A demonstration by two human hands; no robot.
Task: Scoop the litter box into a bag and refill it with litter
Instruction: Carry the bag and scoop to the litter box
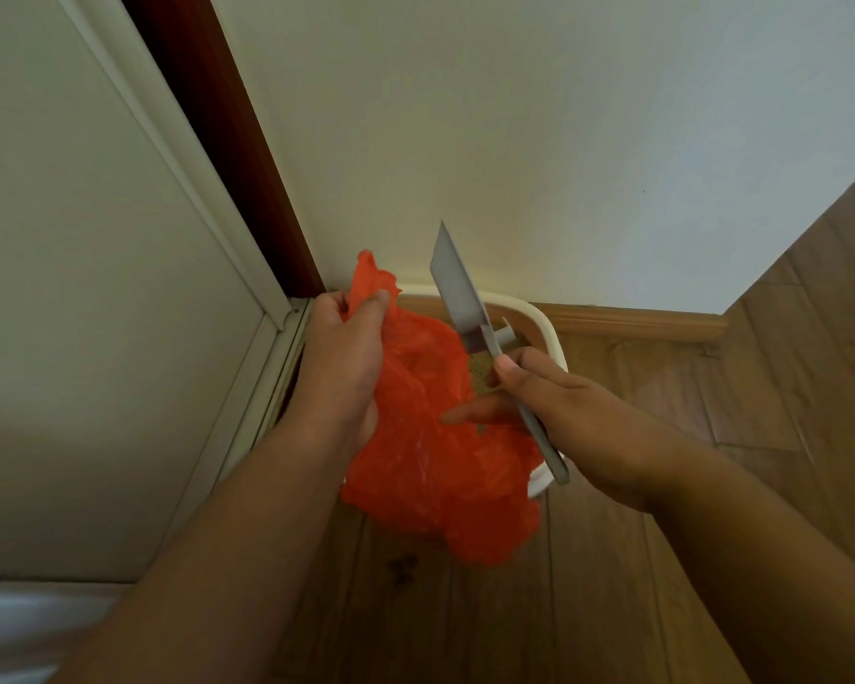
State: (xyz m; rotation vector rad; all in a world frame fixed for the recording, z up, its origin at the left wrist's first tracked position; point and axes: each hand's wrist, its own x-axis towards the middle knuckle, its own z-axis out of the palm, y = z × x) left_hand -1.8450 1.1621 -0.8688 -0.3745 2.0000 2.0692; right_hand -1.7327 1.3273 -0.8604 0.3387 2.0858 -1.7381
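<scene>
An orange plastic bag [435, 466] hangs over the white litter box [539, 323] in the corner by the wall. My left hand [341, 357] grips the bag's upper edge. My right hand [563, 417] holds the handle of a grey litter scoop [457, 288], whose blade points up and to the left above the bag. Its fingers also reach onto the bag's other side. A small patch of tan litter [480, 372] shows between the bag and the scoop; most of the box is hidden by the bag.
A white wall [514, 140] stands right behind the box, with a wooden baseboard [637, 325] along it. A white door [70, 288] with a dark frame edge [228, 140] is on the left. Wooden floor [465, 609] lies below and to the right.
</scene>
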